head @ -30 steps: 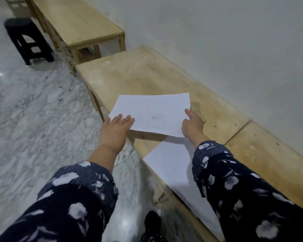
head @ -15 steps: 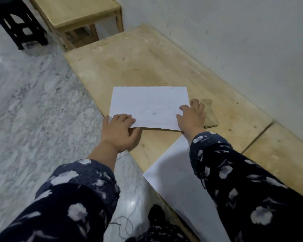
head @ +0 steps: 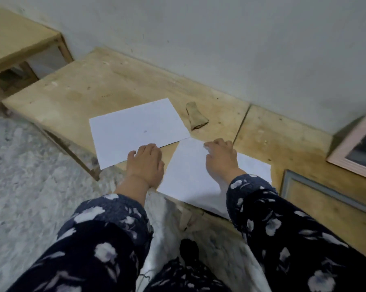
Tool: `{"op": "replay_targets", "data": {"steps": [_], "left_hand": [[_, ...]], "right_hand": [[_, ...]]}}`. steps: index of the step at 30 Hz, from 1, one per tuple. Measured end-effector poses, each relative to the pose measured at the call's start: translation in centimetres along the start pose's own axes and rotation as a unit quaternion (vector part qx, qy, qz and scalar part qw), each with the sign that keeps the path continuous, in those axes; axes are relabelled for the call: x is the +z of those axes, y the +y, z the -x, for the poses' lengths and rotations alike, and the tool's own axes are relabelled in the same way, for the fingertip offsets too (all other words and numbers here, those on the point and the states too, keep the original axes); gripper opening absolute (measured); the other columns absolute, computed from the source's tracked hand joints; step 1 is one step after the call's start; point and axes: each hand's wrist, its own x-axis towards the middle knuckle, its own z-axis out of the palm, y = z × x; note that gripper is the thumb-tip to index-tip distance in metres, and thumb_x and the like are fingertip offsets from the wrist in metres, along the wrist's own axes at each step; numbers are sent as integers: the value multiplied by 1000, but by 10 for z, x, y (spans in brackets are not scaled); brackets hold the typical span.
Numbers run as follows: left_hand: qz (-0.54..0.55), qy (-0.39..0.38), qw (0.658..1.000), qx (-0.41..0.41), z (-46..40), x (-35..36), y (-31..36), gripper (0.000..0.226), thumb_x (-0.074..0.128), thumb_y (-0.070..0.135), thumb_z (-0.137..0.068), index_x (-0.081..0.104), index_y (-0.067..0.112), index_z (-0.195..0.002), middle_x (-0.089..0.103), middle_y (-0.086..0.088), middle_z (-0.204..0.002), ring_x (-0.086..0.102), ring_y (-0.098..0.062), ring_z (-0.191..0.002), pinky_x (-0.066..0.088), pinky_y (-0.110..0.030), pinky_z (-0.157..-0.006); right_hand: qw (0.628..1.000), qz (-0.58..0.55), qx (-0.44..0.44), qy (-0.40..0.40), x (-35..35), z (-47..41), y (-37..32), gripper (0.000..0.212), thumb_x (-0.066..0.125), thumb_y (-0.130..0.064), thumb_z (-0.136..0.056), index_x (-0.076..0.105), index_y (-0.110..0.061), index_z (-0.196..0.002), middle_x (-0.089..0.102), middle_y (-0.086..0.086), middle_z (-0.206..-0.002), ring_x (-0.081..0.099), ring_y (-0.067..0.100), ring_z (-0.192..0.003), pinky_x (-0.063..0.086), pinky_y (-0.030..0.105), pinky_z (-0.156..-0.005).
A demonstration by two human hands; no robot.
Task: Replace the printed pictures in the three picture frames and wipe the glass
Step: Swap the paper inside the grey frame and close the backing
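Note:
Two white sheets lie blank side up on the low wooden bench (head: 76, 95). The left sheet (head: 133, 127) lies flat, and my left hand (head: 146, 163) rests on its near edge with fingers fairly straight. The right sheet (head: 190, 175) overhangs the bench's front edge; my right hand (head: 222, 159) lies on top of it, fingertips curled at its far corner. A pink picture frame (head: 350, 148) holding a dark picture sits at the right edge. Closer to me lies a grey-rimmed frame (head: 304, 186), back side up.
A small folded brownish cloth (head: 195, 116) lies beyond the sheets, near the grey wall (head: 220, 39). A second wooden table (head: 15, 43) stands at the far left. Marble floor (head: 30, 186) stretches to the left and below.
The sheet I held in both hands has been laid flat on the bench. My right hand moved off it to the second sheet. The view has swung right, bringing two frames into sight.

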Motion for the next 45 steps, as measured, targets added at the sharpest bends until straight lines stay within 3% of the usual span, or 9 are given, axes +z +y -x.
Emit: {"op": "replay_targets", "data": {"steps": [9, 14, 20, 24, 26, 29, 34, 41, 45], "left_hand": [[-27, -59, 997, 52, 30, 12, 45, 48, 36, 51, -95, 41, 20, -131, 46, -3, -136, 40, -25, -125, 34, -45, -96], [-35, -66, 996, 42, 36, 20, 54, 47, 39, 51, -95, 40, 20, -131, 40, -3, -139, 37, -25, -128, 35, -45, -95], [-35, -63, 997, 31, 40, 25, 57, 47, 37, 49, -98, 37, 20, -135, 31, -4, -146, 32, -24, -131, 35, -45, -96], [-20, -53, 998, 20, 39, 25, 58, 46, 42, 47, -97, 38, 20, -135, 32, -3, -146, 33, -24, -130, 34, -44, -96], [5, -42, 999, 15, 41, 21, 61, 45, 48, 43, -96, 40, 21, -134, 33, -2, -146, 34, -24, -132, 32, -43, -99], [63, -7, 998, 1, 41, 17, 65, 49, 56, 32, -93, 40, 22, -139, 31, 0, -148, 38, -22, -131, 31, -41, -101], [172, 70, 982, 25, 43, 7, 76, 47, 43, 3, -92, 49, 18, -136, 41, 0, -139, 55, -34, -97, 34, -34, -84], [200, 119, 967, 102, 50, -4, 132, 43, 46, 7, -92, 53, 17, -133, 43, -2, -142, 54, -36, -103, 38, -35, -90], [201, 120, 963, 133, 63, -3, 183, 46, 49, 0, -88, 54, 15, -132, 41, -1, -143, 52, -33, -110, 41, -37, -90]], "right_hand": [[968, 21, 246, 43, -18, 114, 60, 54, 39, -10, -91, 33, -19, -144, 37, 10, -140, 24, 32, -133, 26, 42, -107], [956, -58, 289, 8, -13, 135, 69, 47, 45, -12, -87, 40, -16, -134, 44, 9, -133, 30, 32, -124, 31, 41, -95], [907, -197, 362, 86, -11, 134, 67, 61, 49, -8, -88, 33, -22, -145, 39, 8, -142, 24, 29, -133, 26, 39, -107], [879, -257, 360, 179, -14, 127, 70, 51, 50, -5, -90, 40, -23, -137, 45, 2, -142, 31, 27, -133, 30, 36, -105], [859, -324, 338, 208, -17, 126, 73, 49, 51, -3, -92, 40, -20, -136, 49, 2, -135, 43, 24, -126, 39, 29, -90], [850, -375, 296, 222, -22, 131, 73, 46, 48, 3, -92, 44, -16, -134, 42, -1, -112, 47, 16, -108, 37, 18, -73], [832, -390, 285, 273, -33, 148, 79, 38, 46, 3, -93, 54, -17, -125, 48, -2, -137, 46, 10, -117, 35, 18, -84], [832, -339, 320, 301, -55, 188, 132, 42, 47, -1, -95, 51, -14, -135, 44, 3, -143, 43, 21, -131, 36, 26, -104], [839, -306, 340, 295, -66, 215, 174, 47, 44, -1, -97, 44, -14, -142, 38, 3, -149, 39, 22, -135, 32, 24, -104]]}}
